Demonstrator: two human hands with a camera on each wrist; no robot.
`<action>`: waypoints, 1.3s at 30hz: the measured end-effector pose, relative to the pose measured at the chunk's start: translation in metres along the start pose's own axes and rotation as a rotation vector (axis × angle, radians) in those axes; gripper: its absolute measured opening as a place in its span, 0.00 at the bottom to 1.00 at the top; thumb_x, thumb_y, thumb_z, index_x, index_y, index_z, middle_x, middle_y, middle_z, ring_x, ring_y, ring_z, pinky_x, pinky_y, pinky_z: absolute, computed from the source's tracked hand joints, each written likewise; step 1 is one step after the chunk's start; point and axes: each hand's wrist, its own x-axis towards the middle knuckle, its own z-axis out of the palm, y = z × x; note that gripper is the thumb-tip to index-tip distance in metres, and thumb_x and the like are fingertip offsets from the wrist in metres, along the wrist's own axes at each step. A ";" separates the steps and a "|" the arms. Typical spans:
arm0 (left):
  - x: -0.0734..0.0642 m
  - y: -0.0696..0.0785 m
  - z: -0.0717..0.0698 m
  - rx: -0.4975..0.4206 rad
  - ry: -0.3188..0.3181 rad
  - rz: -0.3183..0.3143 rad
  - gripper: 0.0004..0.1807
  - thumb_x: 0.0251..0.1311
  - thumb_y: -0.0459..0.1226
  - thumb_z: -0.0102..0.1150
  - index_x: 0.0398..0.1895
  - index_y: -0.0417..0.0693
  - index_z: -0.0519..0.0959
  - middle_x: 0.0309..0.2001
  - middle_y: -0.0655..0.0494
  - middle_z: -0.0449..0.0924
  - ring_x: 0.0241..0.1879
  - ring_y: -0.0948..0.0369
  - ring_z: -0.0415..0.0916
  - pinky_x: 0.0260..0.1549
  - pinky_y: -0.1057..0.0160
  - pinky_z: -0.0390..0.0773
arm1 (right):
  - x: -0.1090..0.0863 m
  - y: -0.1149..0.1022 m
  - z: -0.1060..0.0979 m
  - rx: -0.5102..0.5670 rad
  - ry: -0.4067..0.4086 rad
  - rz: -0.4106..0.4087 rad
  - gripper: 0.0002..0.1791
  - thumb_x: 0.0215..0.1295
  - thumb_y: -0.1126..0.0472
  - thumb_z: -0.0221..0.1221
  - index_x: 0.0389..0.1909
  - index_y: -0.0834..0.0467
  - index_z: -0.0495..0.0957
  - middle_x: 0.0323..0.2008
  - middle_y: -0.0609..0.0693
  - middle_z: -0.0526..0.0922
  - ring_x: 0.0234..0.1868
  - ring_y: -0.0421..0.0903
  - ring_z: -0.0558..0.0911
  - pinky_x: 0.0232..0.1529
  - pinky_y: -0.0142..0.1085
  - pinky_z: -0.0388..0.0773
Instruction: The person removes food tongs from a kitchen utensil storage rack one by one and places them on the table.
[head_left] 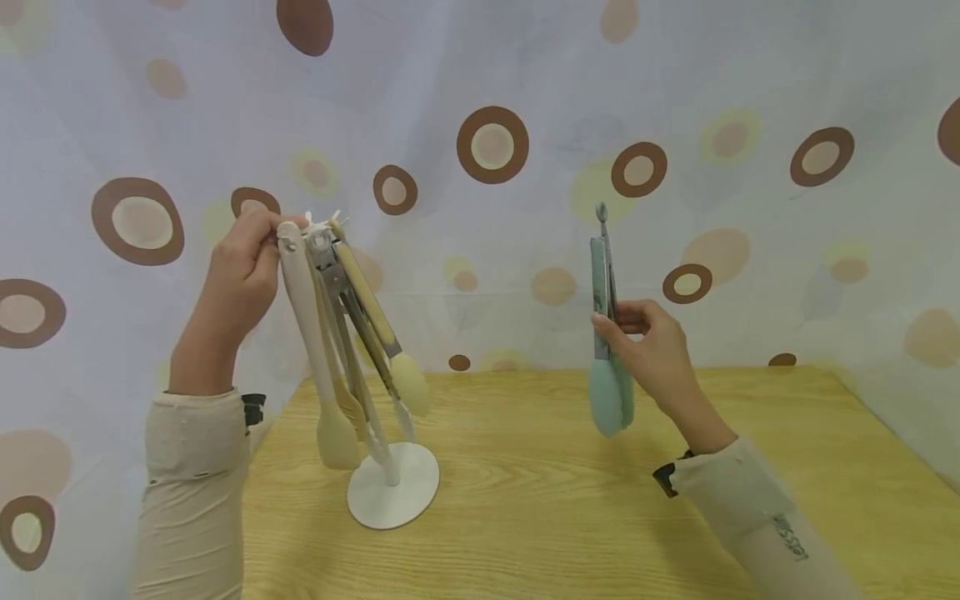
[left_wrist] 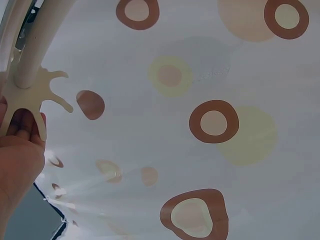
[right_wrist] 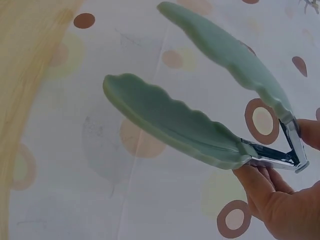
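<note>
At the left of the head view, my left hand [head_left: 243, 267] grips the hooked top of a white utensil stand [head_left: 413, 493], whose pole leans. In the left wrist view, the fingers of that hand curl under the pronged hook top [left_wrist: 35, 92]. From the stand hang a white-handled utensil with a cream head [head_left: 337, 437] and a pair of tongs with a pale yellow tip [head_left: 408, 383], among others partly hidden. On the right, my right hand [head_left: 656, 346] pinches mint-green-tipped tongs [head_left: 606, 396] between thumb and fingers, tips downward. Their scalloped silicone tips [right_wrist: 175, 127] stand apart in the right wrist view.
Below both hands lies a wood-grain table [head_left: 510, 517]. A pale curtain [head_left: 540, 67] with brown and yellow spots hangs behind the table and along its sides. Each sleeve has a dark strap piece near the cuff.
</note>
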 end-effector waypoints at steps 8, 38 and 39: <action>0.000 0.000 0.000 -0.002 -0.009 0.004 0.12 0.69 0.25 0.37 0.40 0.30 0.74 0.41 0.41 0.73 0.38 0.68 0.60 0.38 0.70 0.61 | -0.006 0.003 -0.010 -0.060 0.016 -0.001 0.28 0.66 0.48 0.59 0.53 0.69 0.72 0.44 0.62 0.80 0.46 0.52 0.77 0.35 0.21 0.71; -0.001 -0.001 -0.001 -0.004 -0.009 0.012 0.13 0.69 0.25 0.37 0.44 0.29 0.75 0.33 0.45 0.67 0.34 0.67 0.58 0.35 0.69 0.60 | -0.026 0.034 -0.050 -0.231 -0.063 0.079 0.29 0.65 0.47 0.59 0.52 0.70 0.71 0.43 0.63 0.78 0.44 0.57 0.79 0.30 0.27 0.74; -0.001 -0.001 -0.001 -0.004 -0.009 0.012 0.13 0.69 0.25 0.37 0.44 0.29 0.75 0.32 0.46 0.67 0.34 0.67 0.58 0.35 0.69 0.60 | -0.027 0.035 -0.051 -0.239 -0.066 0.080 0.29 0.65 0.47 0.59 0.51 0.70 0.71 0.43 0.63 0.78 0.43 0.57 0.79 0.30 0.27 0.75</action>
